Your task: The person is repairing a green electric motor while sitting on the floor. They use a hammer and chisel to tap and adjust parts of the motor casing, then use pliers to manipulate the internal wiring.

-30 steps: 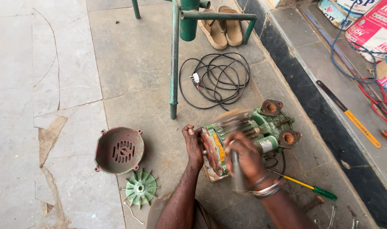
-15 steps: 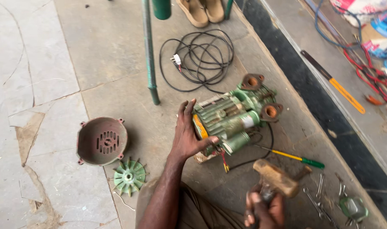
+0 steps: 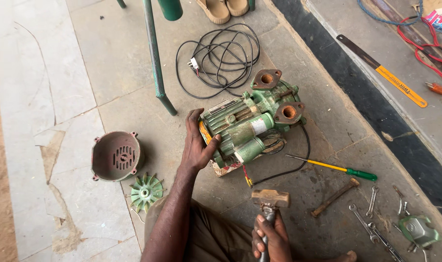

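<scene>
A green electric pump motor [image 3: 250, 123] lies on the stone floor. My left hand [image 3: 197, 143] rests flat against its near end, fingers spread over the casing. Lower down, my right hand [image 3: 270, 237] grips the handle of a hammer [image 3: 270, 199], whose rusty head points up, clear of the motor. A black cable [image 3: 284, 172] runs from the motor along the floor.
A brown fan cover [image 3: 116, 156] and green fan impeller [image 3: 145, 192] lie to the left. A green-handled screwdriver [image 3: 335, 168], a second hammer [image 3: 335, 196], spanners [image 3: 371, 218], a coiled black cable [image 3: 221, 58], a green metal leg [image 3: 155, 58] and a hacksaw blade [image 3: 383, 73] surround the motor.
My right hand has drawn the hammer back from the motor toward my body and lowered it. My left hand stays on the motor's end.
</scene>
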